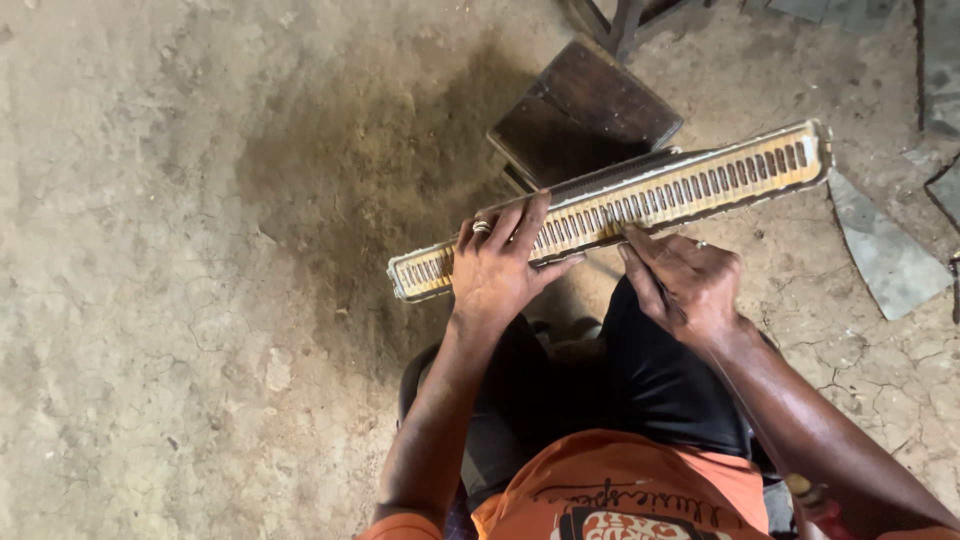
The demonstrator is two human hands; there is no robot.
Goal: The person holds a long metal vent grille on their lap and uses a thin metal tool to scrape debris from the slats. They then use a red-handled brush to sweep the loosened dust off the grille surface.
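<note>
Left grip (497,272): I see it clamped over the slotted radiator core (690,185).
Right grip (683,283): pinching a thin tool, tip in slots just beside my left.
Beyond: wooden stool (583,110).

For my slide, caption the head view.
Left hand steadies a long slotted metal core; right hand touches its slots.

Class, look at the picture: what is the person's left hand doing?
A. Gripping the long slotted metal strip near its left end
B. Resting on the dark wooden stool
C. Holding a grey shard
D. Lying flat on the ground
A: the left hand wraps its fingers over the strip near its left end, while the right hand works at the strip's middle; the stool lies beyond, untouched.
</note>
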